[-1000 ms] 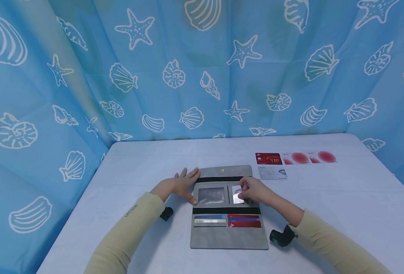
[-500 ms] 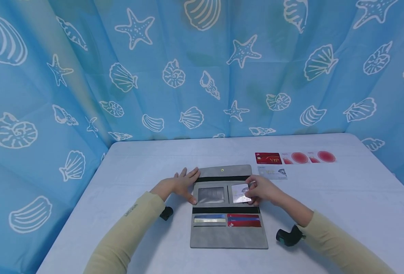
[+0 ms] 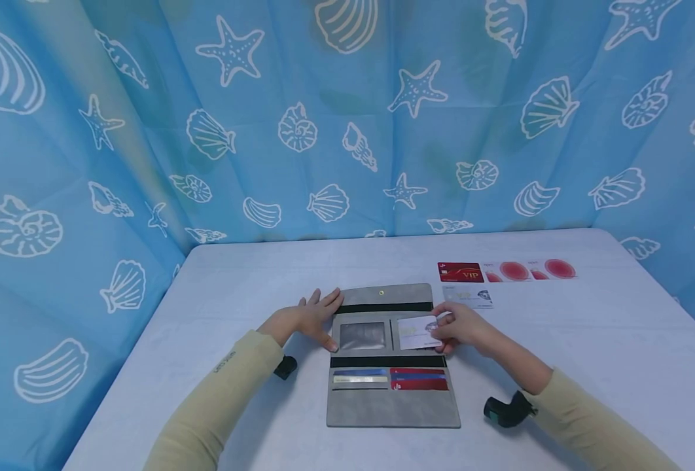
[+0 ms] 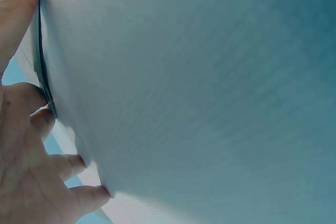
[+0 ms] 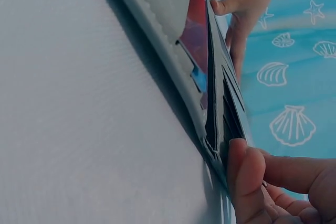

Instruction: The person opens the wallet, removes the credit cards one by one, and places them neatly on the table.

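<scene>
Head view shows us the right hand (image 3: 464, 327) pinching the card (image 3: 415, 332) by its right end over the wallet (image 3: 391, 411), left hand (image 3: 311, 320) spread at the wallet's edge, and we judge the card light, stiff, slippery, best held by edges.

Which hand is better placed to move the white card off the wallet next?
Right, most likely. The right hand pinches the white card, and the loose cards lie on that side. The left hand rests spread at the left edge of the wallet.
</scene>
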A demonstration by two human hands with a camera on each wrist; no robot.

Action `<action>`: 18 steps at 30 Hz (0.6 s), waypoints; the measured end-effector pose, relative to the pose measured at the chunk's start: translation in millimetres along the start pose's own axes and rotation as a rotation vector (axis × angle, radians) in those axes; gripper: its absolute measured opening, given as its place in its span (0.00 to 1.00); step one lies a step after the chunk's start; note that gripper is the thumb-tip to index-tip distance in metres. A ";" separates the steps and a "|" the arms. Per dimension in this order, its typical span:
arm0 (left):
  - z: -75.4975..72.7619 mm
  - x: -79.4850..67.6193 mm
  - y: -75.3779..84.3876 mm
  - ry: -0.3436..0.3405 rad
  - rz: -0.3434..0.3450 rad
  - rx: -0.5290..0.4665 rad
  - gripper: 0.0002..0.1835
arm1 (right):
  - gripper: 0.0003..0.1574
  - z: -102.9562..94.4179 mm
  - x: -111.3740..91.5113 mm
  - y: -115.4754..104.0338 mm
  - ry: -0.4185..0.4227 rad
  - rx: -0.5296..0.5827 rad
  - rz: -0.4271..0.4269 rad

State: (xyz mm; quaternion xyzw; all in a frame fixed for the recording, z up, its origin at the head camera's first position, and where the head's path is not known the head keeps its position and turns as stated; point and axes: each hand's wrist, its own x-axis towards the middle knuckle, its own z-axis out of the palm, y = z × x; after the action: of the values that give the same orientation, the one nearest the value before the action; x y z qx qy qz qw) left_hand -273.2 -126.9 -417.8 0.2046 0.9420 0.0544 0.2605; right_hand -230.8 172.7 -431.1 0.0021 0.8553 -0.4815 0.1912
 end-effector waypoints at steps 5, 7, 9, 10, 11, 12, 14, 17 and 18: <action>-0.5 -1.6 0.9 0.001 -0.006 -0.005 0.60 | 0.29 -6.1 -3.3 2.4 -0.010 0.014 -0.012; -0.3 -1.4 1.2 0.004 -0.005 -0.007 0.59 | 0.29 -8.6 -4.2 4.4 -0.013 0.025 -0.015; -0.2 -1.1 1.2 0.006 -0.003 -0.006 0.59 | 0.29 -11.4 -5.0 6.7 -0.019 0.043 -0.013; -0.2 -0.9 1.2 0.006 -0.002 -0.006 0.59 | 0.29 -12.8 -5.1 8.0 -0.023 0.053 -0.010; -0.2 -0.7 1.2 0.006 0.000 -0.007 0.59 | 0.29 -14.2 -4.9 9.6 -0.028 0.064 -0.006; -0.3 -0.6 1.2 0.007 0.003 -0.007 0.59 | 0.29 -15.7 -4.8 11.1 -0.031 0.072 -0.001; -0.5 -0.6 1.2 0.007 0.004 -0.007 0.59 | 0.30 -18.8 -5.1 13.7 -0.035 0.084 0.007; -0.5 -1.0 1.3 0.006 0.002 -0.012 0.59 | 0.32 -24.1 -5.8 16.5 -0.033 0.090 0.015; -0.4 -1.2 1.4 0.005 0.002 -0.012 0.59 | 0.32 -25.9 -6.4 17.0 -0.030 0.090 0.015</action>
State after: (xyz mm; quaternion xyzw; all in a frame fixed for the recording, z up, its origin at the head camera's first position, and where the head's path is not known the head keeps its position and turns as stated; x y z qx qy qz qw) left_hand -272.0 -126.2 -416.6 0.2037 0.9422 0.0606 0.2592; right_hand -230.1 204.3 -431.0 0.0099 0.8299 -0.5180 0.2071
